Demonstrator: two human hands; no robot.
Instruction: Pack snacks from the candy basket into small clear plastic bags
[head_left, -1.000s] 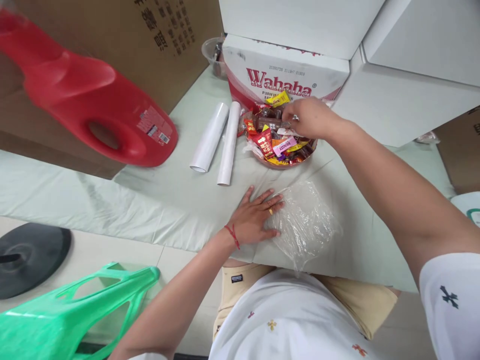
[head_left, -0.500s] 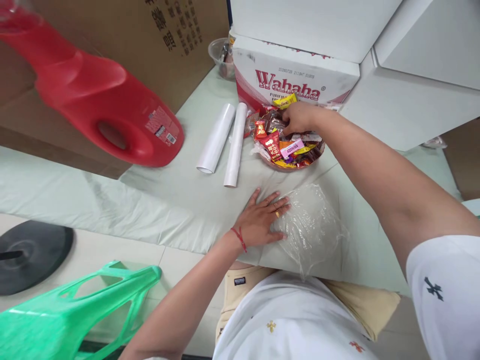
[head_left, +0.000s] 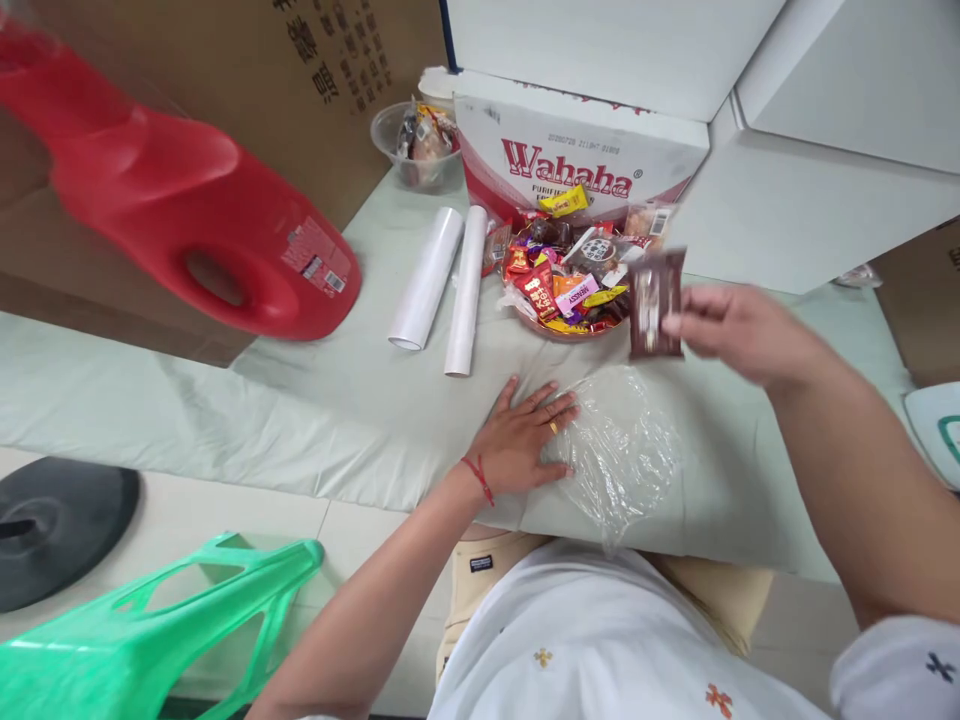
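My left hand (head_left: 523,437) lies flat on the table with its fingers spread, touching the left edge of a crumpled clear plastic bag (head_left: 626,445). Between the thumb and fingers of my right hand (head_left: 739,330) is a dark brown snack packet (head_left: 654,305), raised just right of the bowl. That bowl (head_left: 559,331) is full of candies and snacks in bright wrappers, among them a red packet (head_left: 538,287) and a pink one (head_left: 576,294). A yellow-wrapped candy (head_left: 566,201) sits at its back edge.
Two white paper rolls (head_left: 426,280) lie left of the bowl. A red jug (head_left: 217,220) stands by a cardboard box. Behind are a Wahaha carton (head_left: 577,150) and a clear tub (head_left: 420,165) of packets. A green plastic stool (head_left: 172,620) is at lower left.
My right hand has come out of the bowl and moved right, toward me, with the brown snack packet in its grip. My left hand stays on the table by the plastic bag.
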